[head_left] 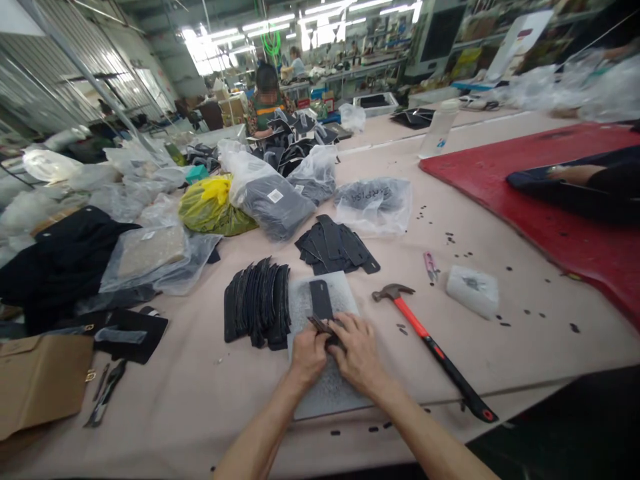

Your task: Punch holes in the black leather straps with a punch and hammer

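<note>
My left hand (309, 352) and my right hand (356, 347) meet over a grey speckled board (313, 397). Between their fingers is a small dark piece (330, 333), its shape partly covered by the fingertips. Both hands are closed on it. Just beyond them a dark strip with a slot (321, 298) lies flat on the board. Left of the board stands a tight row of dark strips (257, 300). A loose fanned pile of dark strips (334, 245) lies behind the board. The hammer (425, 339) with a red and black handle rests to the right.
A pink cutter (429, 265) and a white wrapped block (473, 291) lie beyond the hammer. Small dark bits dot the table (200, 400). Plastic bags (280, 200) sit at the back, a red mat (540, 167) at the right, a brown box (45, 380) at the left. A person (267, 100) sits opposite.
</note>
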`<state>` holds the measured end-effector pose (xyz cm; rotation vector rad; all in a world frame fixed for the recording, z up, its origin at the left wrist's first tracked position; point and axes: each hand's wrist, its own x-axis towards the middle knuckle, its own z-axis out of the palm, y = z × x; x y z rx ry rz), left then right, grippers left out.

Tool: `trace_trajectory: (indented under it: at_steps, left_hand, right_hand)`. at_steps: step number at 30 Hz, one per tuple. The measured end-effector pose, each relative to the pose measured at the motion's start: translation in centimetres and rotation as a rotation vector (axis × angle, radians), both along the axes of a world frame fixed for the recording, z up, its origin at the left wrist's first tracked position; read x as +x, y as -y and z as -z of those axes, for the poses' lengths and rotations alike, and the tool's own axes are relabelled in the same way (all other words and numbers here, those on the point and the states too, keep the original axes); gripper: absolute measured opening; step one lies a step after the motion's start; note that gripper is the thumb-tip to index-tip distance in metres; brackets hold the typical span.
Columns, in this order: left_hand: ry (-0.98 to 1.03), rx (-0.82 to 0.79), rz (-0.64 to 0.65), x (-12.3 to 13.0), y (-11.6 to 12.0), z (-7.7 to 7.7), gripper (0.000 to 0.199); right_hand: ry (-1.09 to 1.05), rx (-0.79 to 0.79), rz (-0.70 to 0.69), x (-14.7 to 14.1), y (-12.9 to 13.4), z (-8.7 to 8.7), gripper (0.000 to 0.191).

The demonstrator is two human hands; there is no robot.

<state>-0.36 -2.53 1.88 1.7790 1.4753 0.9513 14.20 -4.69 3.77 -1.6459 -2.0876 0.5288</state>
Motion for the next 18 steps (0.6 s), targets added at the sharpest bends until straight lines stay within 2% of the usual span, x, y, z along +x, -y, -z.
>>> trace_trajectory:
  at_steps: [3, 5, 8, 11, 15, 18]
  left_hand:
    - [0.179, -0.073, -0.24, -1.0, -1.5, -1.4, 0.023]
    - [0.199, -0.064, -0.292, -1.9, -2.3, -2.0, 0.022]
    - [0.126, -0.059, -0.185, -2.9, -2.2, -1.8, 0.019]
    - [0.062, -0.015, -0.086, -2.8, -1.0, -0.6, 0.021]
    - [-0.018, 0.046, -0.065, -2.4, -0.1, 0.7, 0.024]
    - [-0.04, 0.059, -0.052, -2.4, -0.2, 0.8, 0.025]
  right_hand:
    - [-0.035, -0.026, 0.01, 0.3, 0.0, 0.3, 0.049]
    - [-0.055, -0.028, 0.004, 0.6, -0.2, 0.2, 0.046]
    - [-0.085, -0.02, 0.007, 0.6, -0.4, -0.1, 0.042]
    - [-0.092, -0.024, 0.003, 0.3, -0.5, -0.1, 0.036]
    - [-0.093, -0.037, 0.009, 0.0, -0.5, 0.2, 0.023]
    - [-0.117, -0.021, 0.016, -0.1, -0.5, 0.5, 0.025]
